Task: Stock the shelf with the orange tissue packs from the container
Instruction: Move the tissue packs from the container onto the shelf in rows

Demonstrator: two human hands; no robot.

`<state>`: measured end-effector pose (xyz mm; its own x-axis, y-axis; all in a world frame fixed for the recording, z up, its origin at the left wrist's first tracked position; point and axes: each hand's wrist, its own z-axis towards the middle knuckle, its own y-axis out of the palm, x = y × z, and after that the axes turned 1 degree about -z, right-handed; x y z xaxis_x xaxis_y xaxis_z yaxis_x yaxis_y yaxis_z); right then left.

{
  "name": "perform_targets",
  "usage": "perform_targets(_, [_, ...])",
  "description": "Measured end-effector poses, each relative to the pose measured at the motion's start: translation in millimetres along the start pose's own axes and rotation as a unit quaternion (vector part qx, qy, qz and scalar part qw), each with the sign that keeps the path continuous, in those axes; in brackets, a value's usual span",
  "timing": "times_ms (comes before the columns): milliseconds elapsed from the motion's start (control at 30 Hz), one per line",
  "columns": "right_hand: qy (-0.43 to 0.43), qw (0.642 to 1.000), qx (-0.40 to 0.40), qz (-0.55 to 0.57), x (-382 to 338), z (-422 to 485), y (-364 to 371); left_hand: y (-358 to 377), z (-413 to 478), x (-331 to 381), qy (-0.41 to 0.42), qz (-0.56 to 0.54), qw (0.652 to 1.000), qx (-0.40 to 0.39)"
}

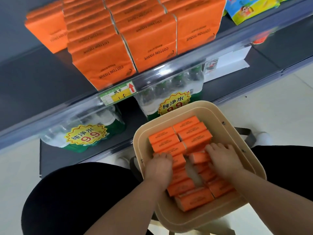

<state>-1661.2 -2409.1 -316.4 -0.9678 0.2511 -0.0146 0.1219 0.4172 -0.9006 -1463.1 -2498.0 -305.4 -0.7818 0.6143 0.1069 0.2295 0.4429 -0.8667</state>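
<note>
A beige container [171, 216] sits between my knees, filled with several orange tissue packs [186, 126] standing in rows. My left hand [160, 164] reaches into its left side, fingers curled over the top of a pack [178, 161]. My right hand [225, 158] lies over the right rows, fingers bent down around a tilted pack [199, 157]. Above, the grey shelf [42, 85] carries several rows of the same orange packs [105, 65], stacked to its front edge.
Shrink-wrapped water bottle bundles [81, 133] with yellow price stickers stand on the lower shelf just beyond the container. A price tag [116, 95] hangs on the shelf rail. Colourful bags [245, 9] lie on the shelf at the right. Pale floor tiles lie to the right.
</note>
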Motion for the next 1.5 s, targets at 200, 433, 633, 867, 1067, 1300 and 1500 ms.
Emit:
perform_targets(200, [-0.038, 0.997, 0.058, 0.036, -6, -3, -20, 7, 15, 14, -0.029, 0.057, 0.997, -0.039])
perform_targets(433, [-0.037, 0.998, 0.041, 0.035, -9, -5, -29, 20, 7, 10, -0.020, 0.075, 0.995, -0.070])
perform_targets(633, [-0.028, 0.996, 0.075, 0.030, -15, -10, -50, -15, -6, 3, -0.054, 0.000, 0.998, -0.038])
perform_targets(867, [-0.015, 0.991, 0.131, 0.010, -28, -24, -98, -90, -40, -15, -0.047, -0.056, 0.992, 0.106])
perform_targets(1067, [-0.053, 0.973, 0.224, 0.000, -54, -42, -161, -147, -90, -43, -0.038, -0.077, 0.972, 0.217])
perform_targets(1300, [-0.091, 0.936, 0.338, -0.036, -79, -61, -232, -224, -128, -73, -0.068, -0.015, 0.936, 0.345])
perform_targets(1500, [-0.147, 0.920, 0.360, -0.039, -118, -59, -279, -271, -153, -122, -0.108, -0.025, 0.912, 0.396])
